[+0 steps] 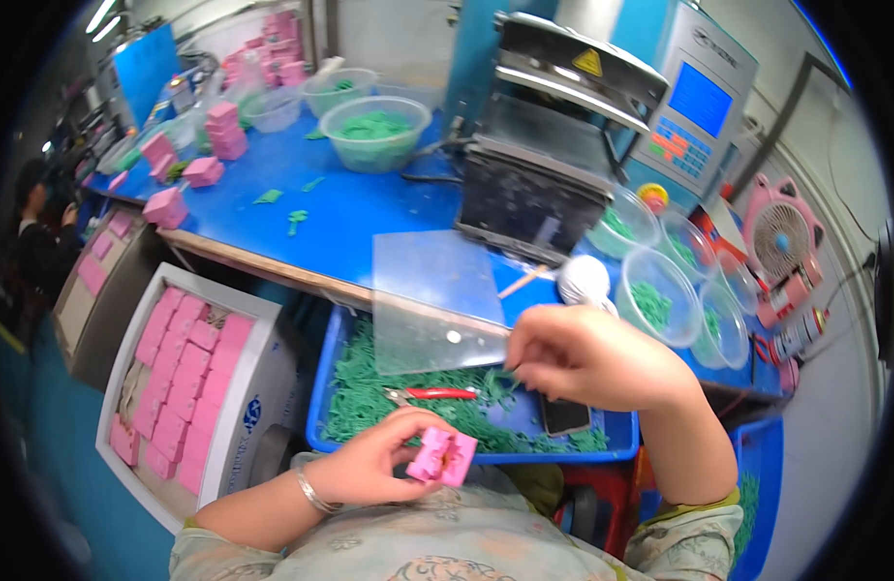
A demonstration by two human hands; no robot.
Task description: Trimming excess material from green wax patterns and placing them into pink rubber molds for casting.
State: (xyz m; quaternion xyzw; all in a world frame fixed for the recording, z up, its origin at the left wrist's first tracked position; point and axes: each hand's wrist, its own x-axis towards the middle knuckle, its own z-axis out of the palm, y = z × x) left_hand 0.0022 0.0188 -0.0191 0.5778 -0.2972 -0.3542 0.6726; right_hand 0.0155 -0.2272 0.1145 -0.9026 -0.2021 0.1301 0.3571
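Observation:
My left hand point(384, 460) grips a small pink block point(442, 457) with a notch or slot across its top, held just in front of my body. My right hand point(587, 353) is raised over the right part of a blue tray point(616, 447), fingers curled and pinched together. A bit of green shows by its fingertips, but whether they hold it is unclear. Many small green pieces point(355, 412) fill the tray. Red-handled pliers point(437, 393) lie on them, between my two hands. A clear flat sheet point(432, 290) slants from the table edge over the tray.
A white box point(265, 290) of pink blocks stands at left. Behind the tray is a blue table point(340, 223) with a black press machine point(534, 184), a control panel point(694, 107), plastic bowls point(374, 160) of green pieces, white string point(585, 281) and a pink fan point(784, 232). Another person point(45, 228) is far left.

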